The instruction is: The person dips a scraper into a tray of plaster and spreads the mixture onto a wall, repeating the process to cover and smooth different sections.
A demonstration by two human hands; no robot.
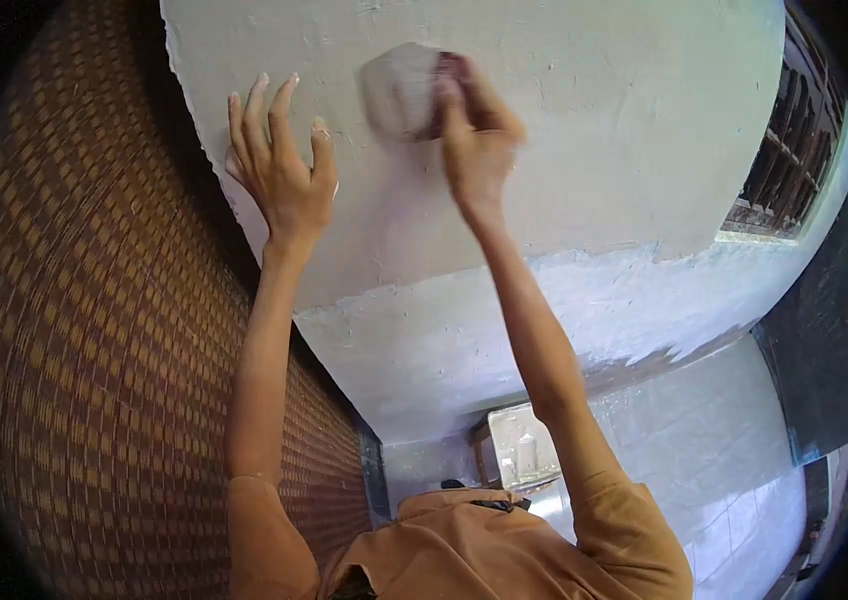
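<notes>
My right hand (pixel 479 125) grips a putty scraper (pixel 406 92) by its dark red edge. Motion blurs the wide, pale grey blade, which is against or very near the upper wall. To the left, my left hand (pixel 286 180) is open with its fingers spread, near the wall's left edge and holding nothing. White residue coats its fingertips. Behind both hands is the wall (pixel 584 150), covered in an uneven cream layer with small ridges and pits. Lower down, a ragged line divides this layer from a whiter, smoother band.
A woven brown mat panel (pixel 94 300) stands close along the left. Below, a small wooden stool or table (pixel 522 445) with a pale, spattered top stands on the shiny floor (pixel 689 410). A barred window (pixel 789 140) and a dark board (pixel 829 320) are at the right.
</notes>
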